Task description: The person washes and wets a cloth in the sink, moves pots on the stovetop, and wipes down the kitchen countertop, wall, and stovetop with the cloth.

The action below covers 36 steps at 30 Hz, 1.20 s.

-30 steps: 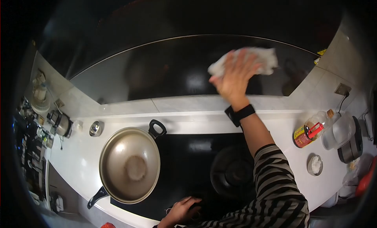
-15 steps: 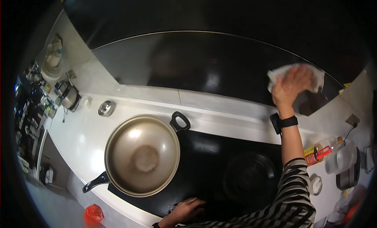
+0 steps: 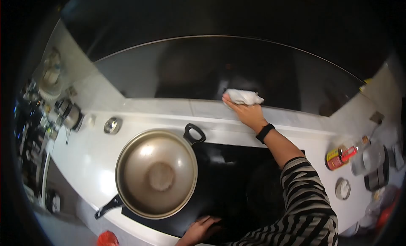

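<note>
My right hand (image 3: 249, 114) is pressed over a white cloth (image 3: 243, 96) that touches the lower edge of the dark glossy panel (image 3: 190, 72) behind the counter. The cloth is bunched up, and my fingers lie partly over it. Low in the view, my left hand (image 3: 201, 231) rests at the front of the black cooktop (image 3: 228, 178) with fingers loosely stretched and nothing visible in it. To its upper left, a wide two-handled pan (image 3: 156, 174) with a browned patch in its bottom sits over the left part of the cooktop.
A small metal bowl (image 3: 113, 125) stands behind the pan on the white counter (image 3: 91, 150). On the right are a bottle with a red and yellow label (image 3: 336, 158), clear plastic containers (image 3: 368, 159) and a small white-filled dish (image 3: 343, 189). A red bag (image 3: 108, 238) hangs low at left.
My right hand has swept the cloth left and down along the dark panel, from its right end to near the middle. The cloth looks more bunched. My left hand stays near the same spot.
</note>
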### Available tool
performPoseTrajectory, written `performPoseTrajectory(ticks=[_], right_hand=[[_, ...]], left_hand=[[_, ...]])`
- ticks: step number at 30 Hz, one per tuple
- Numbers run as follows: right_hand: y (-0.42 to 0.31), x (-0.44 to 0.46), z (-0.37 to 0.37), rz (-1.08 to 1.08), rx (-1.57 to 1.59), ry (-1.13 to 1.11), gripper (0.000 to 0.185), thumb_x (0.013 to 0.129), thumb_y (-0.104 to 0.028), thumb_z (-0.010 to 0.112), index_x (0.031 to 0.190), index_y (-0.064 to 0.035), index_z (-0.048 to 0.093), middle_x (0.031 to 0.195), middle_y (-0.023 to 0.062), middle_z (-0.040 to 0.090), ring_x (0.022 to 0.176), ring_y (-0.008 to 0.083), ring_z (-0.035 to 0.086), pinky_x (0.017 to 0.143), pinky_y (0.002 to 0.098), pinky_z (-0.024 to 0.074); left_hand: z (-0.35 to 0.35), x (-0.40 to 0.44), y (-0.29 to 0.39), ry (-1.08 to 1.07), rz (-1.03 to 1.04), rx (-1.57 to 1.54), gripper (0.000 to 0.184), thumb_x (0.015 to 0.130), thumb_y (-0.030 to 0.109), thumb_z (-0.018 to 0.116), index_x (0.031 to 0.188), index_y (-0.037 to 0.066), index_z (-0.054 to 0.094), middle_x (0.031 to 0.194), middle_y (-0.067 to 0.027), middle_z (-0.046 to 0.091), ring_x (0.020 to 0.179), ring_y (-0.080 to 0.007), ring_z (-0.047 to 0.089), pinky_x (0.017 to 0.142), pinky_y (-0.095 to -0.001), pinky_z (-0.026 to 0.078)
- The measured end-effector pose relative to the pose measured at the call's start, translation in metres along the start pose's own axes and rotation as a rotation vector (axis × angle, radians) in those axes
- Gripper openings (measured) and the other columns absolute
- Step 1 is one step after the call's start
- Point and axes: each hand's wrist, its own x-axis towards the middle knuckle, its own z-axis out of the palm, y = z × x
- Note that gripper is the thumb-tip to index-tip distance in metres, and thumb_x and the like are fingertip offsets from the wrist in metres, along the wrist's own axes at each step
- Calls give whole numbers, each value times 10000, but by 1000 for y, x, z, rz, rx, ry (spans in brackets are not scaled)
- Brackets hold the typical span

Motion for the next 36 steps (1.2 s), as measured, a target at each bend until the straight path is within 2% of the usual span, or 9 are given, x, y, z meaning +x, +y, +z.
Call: performPoseTrajectory(ticks=[3, 7, 11, 17, 23, 25, 27, 29, 36], right_hand=[[49, -61, -23, 103, -105, -37, 546, 856, -165, 488, 1370, -329, 403, 1402, -113, 414, 1144, 109, 523, 886, 310, 458], [98, -80, -85, 119, -329, 68, 536, 854, -418, 521, 1367, -300, 418, 1424, -119, 369, 1210, 80, 422, 974, 357, 345], [87, -14, -116, 90, -295, 195, 558, 847, -422, 532, 1369, -259, 418, 1455, -62, 334, 1169, 149, 483, 940, 413, 370], [21, 90, -116, -2, -146, 106, 646, 867, -376, 510, 1446, -277, 240, 1507, -104, 205, 1164, 65, 475, 915, 289, 422], [85, 22, -132, 112, -173, 94, 615, 844, -440, 517, 1409, -297, 322, 1490, -87, 249, 1212, 75, 445, 959, 336, 402], [127, -31, -138, 221, -327, 153, 588, 831, -496, 508, 1371, -290, 397, 1443, -34, 320, 1244, 161, 403, 985, 455, 348], [165, -83, -144, 422, -409, 180, 728, 737, -505, 595, 1355, -165, 415, 1458, 51, 284, 1271, 316, 324, 1008, 539, 259], [201, -128, -146, 585, -412, 295, 805, 760, -406, 587, 1418, -74, 263, 1496, 141, 167, 1326, 433, 192, 1049, 581, 169], [199, -145, -111, 925, -96, 777, 741, 866, -258, 434, 1438, 33, 64, 1482, 295, 8, 1338, 529, -8, 1094, 554, 25]], left_hand=[[2, -13, -5, 251, 260, 62, 217, 813, 78, 648, 1019, 51, 583, 902, -161, 622, 706, -335, 607, 600, -353, 498], [14, -22, -17, 103, 135, -77, 217, 801, 48, 649, 1012, 33, 603, 922, -158, 615, 743, -338, 611, 614, -353, 494], [14, -13, -1, 23, 125, -123, 220, 804, 51, 647, 1020, 21, 615, 979, -173, 619, 840, -352, 608, 693, -367, 496], [12, 9, 18, 7, 210, -67, 211, 806, 40, 639, 1012, 17, 602, 977, -176, 618, 874, -368, 603, 727, -373, 493], [8, 14, 30, 44, 201, 23, 203, 796, 19, 643, 991, 15, 588, 968, -177, 615, 880, -368, 597, 740, -373, 489], [11, 15, 32, 41, 199, 43, 203, 798, 18, 642, 993, 14, 583, 971, -177, 615, 885, -367, 595, 742, -375, 487], [17, 16, 33, 31, 201, 52, 205, 799, 17, 641, 995, 13, 579, 973, -177, 614, 890, -367, 594, 745, -377, 486], [26, 17, 33, 15, 206, 48, 209, 800, 15, 639, 998, 13, 576, 975, -177, 614, 896, -366, 592, 748, -380, 485], [45, 26, 64, -94, 179, 89, 212, 804, 22, 634, 1009, 15, 579, 976, -169, 614, 888, -363, 593, 743, -379, 487]])
